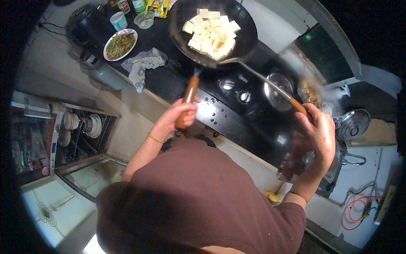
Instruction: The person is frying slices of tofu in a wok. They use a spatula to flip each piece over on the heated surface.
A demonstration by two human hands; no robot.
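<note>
Over the glossy black countertop (253,135), beyond both hands: one round, dark metal wok (246,36); whether it rests on a burner or is raised cannot be told.

Inside the wok: one heap of cream-white tofu cubes (210,37), a few with a brownish tint on the near side. The heap lies ahead of the left hand (182,114) and ahead and leftward of the right hand (319,127), well apart from both.

On the wok's near side: one glossy orange-brown wooden wok handle (193,88), pointing toward the person. Left hand: fingers and thumb wrapped around its lower part; gold-coloured bead bracelet (156,138) at the wrist.

At the wok's near right rim: one long steel spatula (270,82) with an orange-brown wooden grip, its blade end at the rim, its shaft slanting outward. Right hand: closed about the grip's end, thumb and forefinger pinching; remaining fingers partly hidden.

Left of the wok: one crumpled grey-and-white cloth (146,63), nearest; one white oval dish (134,39) holding green-brown shredded food (119,46); one light-blue and white cup (119,23); one small clear plastic bowl (144,21).

Well to the right of the wok: one round silvery metal lid (354,124).
</note>
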